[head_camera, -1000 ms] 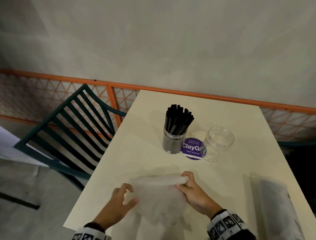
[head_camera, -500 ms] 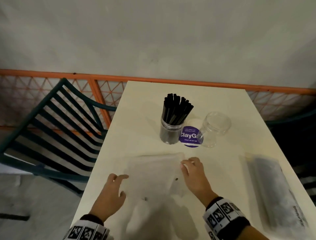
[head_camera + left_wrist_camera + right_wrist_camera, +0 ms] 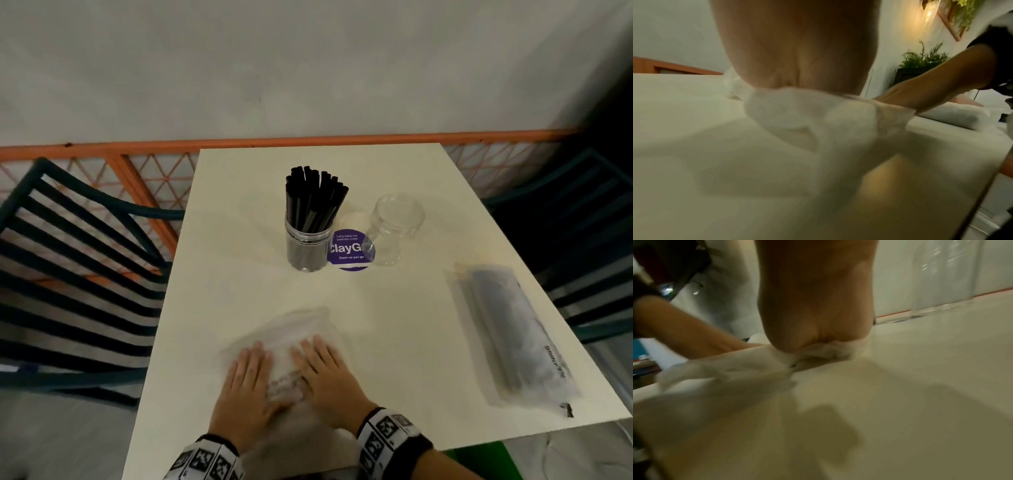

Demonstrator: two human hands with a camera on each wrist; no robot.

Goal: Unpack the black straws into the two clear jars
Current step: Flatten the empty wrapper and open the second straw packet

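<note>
Near edge of the cream table (image 3: 239, 291): both hands lie flat, palms down, side by side on an emptied clear plastic bag (image 3: 294, 329). The left hand (image 3: 248, 380) and right hand (image 3: 327, 371) have fingers straight and spread, pressing the film down rather than pinching it. Both wrist views show only the heel of each palm bearing on crumpled white film; fingertips are out of sight there. The bag looks flat and holds no straws that I can make out. It reads as being smoothed or flattened.

Mid-table: the left jar (image 3: 306, 248) stands upright, packed with black straws (image 3: 313, 200), which rise well above its rim and lean slightly. Just beside it on the right, past a round purple sticker (image 3: 349, 250) on the table, the second jar (image 3: 394, 228) stands empty.

Right side of the table, well apart from the hands: a second bag (image 3: 510, 337), long and still full, dark contents showing through the cloudy film. It looks sealed, though blur prevents certainty.

Progress, as judged: roughly half done. One pack is emptied and one jar filled. What is left is to put the spent bag aside, open the full pack, and load its straws into the empty jar.

Dark green slatted chairs stand on either side, with an orange lattice railing (image 3: 144, 171) behind.
</note>
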